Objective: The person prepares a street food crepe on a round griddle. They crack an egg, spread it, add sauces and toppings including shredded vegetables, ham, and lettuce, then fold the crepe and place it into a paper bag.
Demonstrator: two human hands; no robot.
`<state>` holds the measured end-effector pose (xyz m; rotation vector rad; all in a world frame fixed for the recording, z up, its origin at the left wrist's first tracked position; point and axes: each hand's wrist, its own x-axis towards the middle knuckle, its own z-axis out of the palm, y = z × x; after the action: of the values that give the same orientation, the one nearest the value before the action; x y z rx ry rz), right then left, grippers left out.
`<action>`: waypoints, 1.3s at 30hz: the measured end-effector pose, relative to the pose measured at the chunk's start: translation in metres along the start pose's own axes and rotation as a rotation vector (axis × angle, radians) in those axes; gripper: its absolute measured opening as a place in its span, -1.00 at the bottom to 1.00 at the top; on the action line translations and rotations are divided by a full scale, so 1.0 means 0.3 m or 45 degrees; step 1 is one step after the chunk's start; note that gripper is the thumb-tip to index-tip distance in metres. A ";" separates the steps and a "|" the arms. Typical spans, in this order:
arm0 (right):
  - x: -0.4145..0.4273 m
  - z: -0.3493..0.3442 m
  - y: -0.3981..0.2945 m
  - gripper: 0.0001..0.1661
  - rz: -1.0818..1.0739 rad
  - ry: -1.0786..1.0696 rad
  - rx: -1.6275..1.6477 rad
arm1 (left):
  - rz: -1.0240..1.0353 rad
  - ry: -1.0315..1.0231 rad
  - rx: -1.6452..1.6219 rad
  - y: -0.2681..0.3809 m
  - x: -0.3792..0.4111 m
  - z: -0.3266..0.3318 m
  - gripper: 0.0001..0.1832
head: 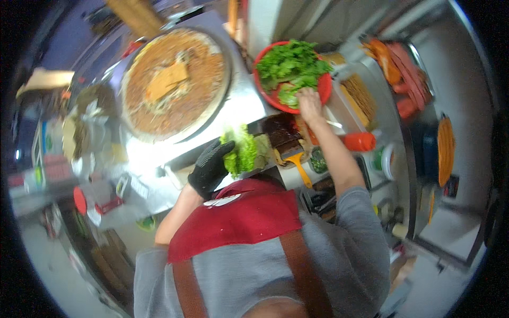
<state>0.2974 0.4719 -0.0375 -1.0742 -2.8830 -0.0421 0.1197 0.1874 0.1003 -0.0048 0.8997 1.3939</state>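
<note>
My left hand [210, 167], in a black knit glove, grips a bunch of green lettuce leaves [241, 153] just in front of my red apron. My bare right hand [309, 104] reaches into a red plastic bowl [259, 93] and touches lettuce leaves [289, 94]; blur hides how its fingers close. Leafy green herbs [288, 63] fill the bowl's far part. On a round griddle at the upper left lies a large sauce-covered crepe [203, 95], with shredded filling and a flat tan piece [169, 81] near its middle.
A yellow-handled brush [298, 165] lies across a container of dark sauce [281, 129]. Beside my right forearm are a red squeeze bottle [359, 141] and a tub of chopped greens [318, 161]. Farther right stands a clear bin of tan flat pieces [358, 97]. A red-lidded jar [97, 197] lies left.
</note>
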 end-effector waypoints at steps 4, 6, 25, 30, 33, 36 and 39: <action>0.108 0.069 0.079 -0.76 -0.064 -0.327 -0.321 | 0.071 -0.030 -0.192 -0.009 -0.025 -0.030 -0.54; 0.117 -0.024 0.080 -0.77 -0.111 -0.201 -0.189 | 0.096 -0.004 -0.314 -0.025 -0.059 -0.038 -0.49; -0.247 -0.613 -0.929 -0.92 -1.730 0.049 0.784 | 0.717 -0.028 0.229 -0.156 -0.464 -0.338 -0.56; -0.401 -0.525 -1.270 -0.93 -1.933 -0.136 0.858 | 0.639 0.089 -0.287 -0.257 -0.763 -0.556 -0.55; -0.525 -0.486 -1.509 -0.83 -2.068 -0.264 0.818 | 0.664 0.290 -0.163 -0.345 -0.931 -0.746 -0.60; -0.688 -0.492 -1.717 -0.52 -2.060 -0.196 0.800 | 0.941 0.576 -0.093 -0.420 -1.185 -0.932 -0.64; -0.806 -0.585 -1.839 -0.47 -1.905 -0.163 1.010 | 1.125 0.756 0.211 -0.398 -1.665 -1.071 -0.59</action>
<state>0.1278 -0.1116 0.1188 1.1936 -2.5575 0.9494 0.0910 -0.4177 0.0942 0.1247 1.6276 2.1842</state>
